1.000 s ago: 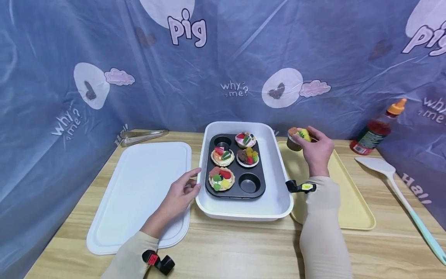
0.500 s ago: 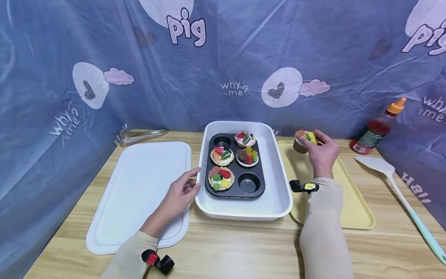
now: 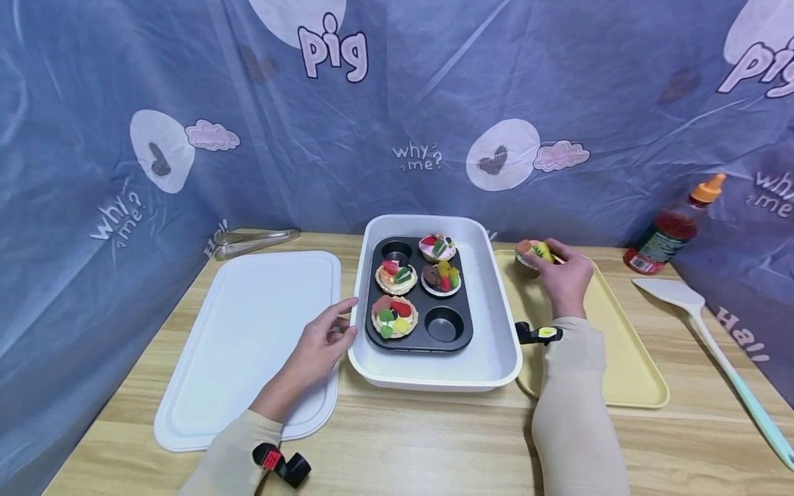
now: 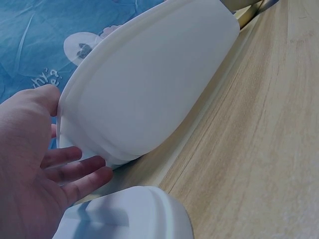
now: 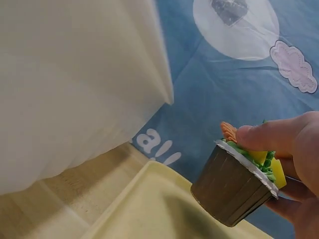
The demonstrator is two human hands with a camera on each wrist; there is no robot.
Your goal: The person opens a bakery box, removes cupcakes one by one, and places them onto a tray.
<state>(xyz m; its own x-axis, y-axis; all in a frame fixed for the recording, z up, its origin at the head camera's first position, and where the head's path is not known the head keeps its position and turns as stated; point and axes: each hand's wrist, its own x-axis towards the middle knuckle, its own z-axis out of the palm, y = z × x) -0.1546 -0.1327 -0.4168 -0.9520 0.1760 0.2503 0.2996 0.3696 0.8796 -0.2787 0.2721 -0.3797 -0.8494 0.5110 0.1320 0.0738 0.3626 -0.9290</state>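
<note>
My right hand [image 3: 566, 275] pinches a cupcake [image 3: 535, 256] by its top, at the back of the yellow tray [image 3: 626, 372]. The cupcake [image 5: 232, 184] has a brown pleated cup with orange, green and yellow pieces on top; in the right wrist view its shadow falls on the tray below. My left hand [image 3: 319, 344] touches the left rim of the white basin [image 3: 434, 375], fingers loose beside its outer wall [image 4: 134, 89]. Inside the basin lies a dark muffin pan [image 3: 417, 334] holding several fruit tarts [image 3: 395, 318]. Its back-left and front-right cups are bare.
A white tray [image 3: 254, 331] lies at the left, with metal tongs [image 3: 254, 242] behind it. To the right stand a red sauce bottle [image 3: 673, 227] and a white-headed spatula [image 3: 713, 344]. A blue printed cloth [image 3: 372, 138] hangs close behind the table.
My right hand carries the cupcake a little right, then back left and lower over the yellow tray. The left hand and the basin stay in place.
</note>
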